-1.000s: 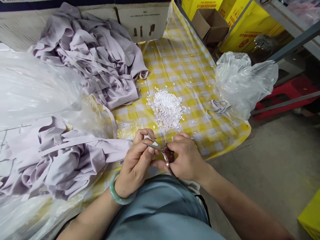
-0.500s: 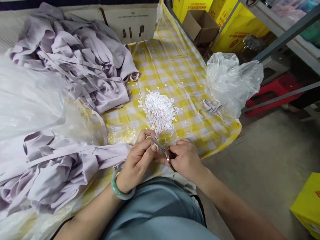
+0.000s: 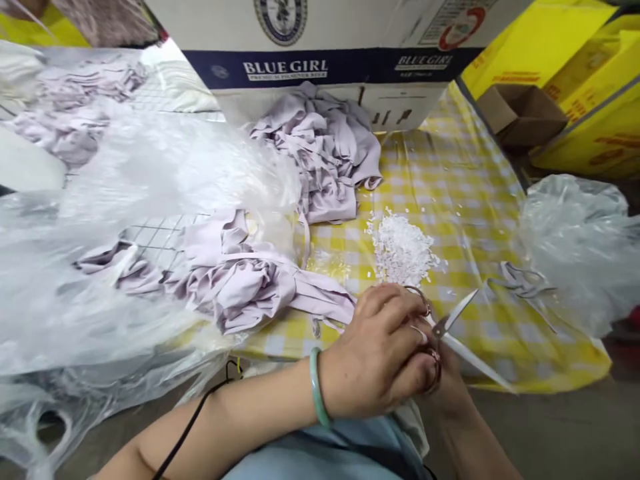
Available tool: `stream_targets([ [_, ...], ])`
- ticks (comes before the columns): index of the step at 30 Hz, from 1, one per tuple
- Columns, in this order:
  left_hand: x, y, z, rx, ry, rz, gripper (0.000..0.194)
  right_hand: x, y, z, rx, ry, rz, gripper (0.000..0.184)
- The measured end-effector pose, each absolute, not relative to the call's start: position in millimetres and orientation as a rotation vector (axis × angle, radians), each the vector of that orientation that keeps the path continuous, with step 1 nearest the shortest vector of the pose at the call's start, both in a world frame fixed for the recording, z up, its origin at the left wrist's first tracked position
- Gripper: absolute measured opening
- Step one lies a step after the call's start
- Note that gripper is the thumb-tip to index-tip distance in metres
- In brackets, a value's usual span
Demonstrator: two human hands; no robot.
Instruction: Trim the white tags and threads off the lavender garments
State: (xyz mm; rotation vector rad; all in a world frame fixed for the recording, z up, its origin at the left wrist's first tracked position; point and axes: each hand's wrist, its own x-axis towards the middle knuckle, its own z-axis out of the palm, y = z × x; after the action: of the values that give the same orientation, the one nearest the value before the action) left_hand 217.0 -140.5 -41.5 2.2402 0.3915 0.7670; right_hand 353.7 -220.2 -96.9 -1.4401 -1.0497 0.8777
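Observation:
My left hand, with a green bangle at the wrist, is closed over the fingers of my right hand, which is mostly hidden behind it. Between the hands are the handle loops of a pair of scissors, apparently still in my right hand. The scissor blades point right and stand apart. What my left fingertips pinch is hidden; a small white bit shows there. Pale lilac fabric with straps reaches toward my left wrist. Just beyond my hands lies a heap of small white pieces.
More lilac fabric is piled against a printed cardboard box. Clear plastic sheeting spreads at left. A plastic bag and a grey strap lie at the right of the yellow checked tablecloth.
My view has swung left. The scissors, which pointed left at my left fingertips, now point right with blades apart. My left hand has moved over my right hand.

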Motion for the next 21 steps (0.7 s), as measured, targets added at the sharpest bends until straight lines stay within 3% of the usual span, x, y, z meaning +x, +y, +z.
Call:
stream_targets([
  [3, 194, -139, -38, 2.34, 0.45, 0.883, 0.025, 340, -202, -86, -1.361, -0.917, 0.955, 0.011],
  [6, 152, -126, -47, 2.438, 0.724, 0.963, 0.033, 336, -187, -74, -1.277, -0.741, 0.943, 0.014],
  [9, 108, -109, -65, 2.65, 1.068, 0.706, 0.035, 338, -182, -66, -1.238, -0.582, 0.927, 0.021],
  [14, 68, -89, -79, 2.8, 1.208, 0.408, 0.057, 338, -184, -58, -1.278, -0.468, 1.088, 0.03],
  [16, 59, -82, -74, 2.786, 1.198, 0.395, 0.049, 341, -188, -56, -1.389, -0.566, 1.043, 0.03],
  [19, 46, -68, -63, 2.69, 1.096, 0.358, 0.02, 351, -200, -55, -1.706, -0.901, 0.905, 0.03],
  [21, 37, -59, -56, 2.563, 0.986, 0.359, 0.022, 357, -210, -54, -1.918, -1.139, 0.846, 0.031],
])
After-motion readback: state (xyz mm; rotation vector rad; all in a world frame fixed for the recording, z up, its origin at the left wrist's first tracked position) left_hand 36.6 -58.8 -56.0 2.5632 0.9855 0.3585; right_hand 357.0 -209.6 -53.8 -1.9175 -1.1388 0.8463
